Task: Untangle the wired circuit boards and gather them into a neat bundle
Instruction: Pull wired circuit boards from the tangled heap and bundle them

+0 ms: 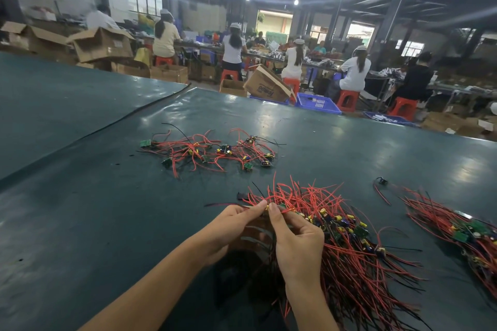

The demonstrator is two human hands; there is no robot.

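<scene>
Nearest the lens, two bare forearms rise from the bottom edge over the dark green table (pixel 80 223). Farthest left, and well beyond the hands, lies the loose tangle (pixel 207 150) of small boards and crossed red and black leads, not yet sorted. Closer in, the left hand (pixel 231 226) curls its thumb and fingers into a pinch on a wired board (pixel 267 206), of which only a yellow part shows between the fingertips. Meeting it from the right, the right hand (pixel 298 244) pinches the same piece, thumb and forefinger tight together, its palm over the near edge of the gathered bundle (pixel 349 258). That bundle's leads run from the upper left down to the lower right, roughly parallel, with the boards banded across them. The held board sits at the bundle's left end, so laying it in looks like a short move rightward, with the right hand the nearer one. A second bundle (pixel 462 234) lies well apart at the right edge
</scene>
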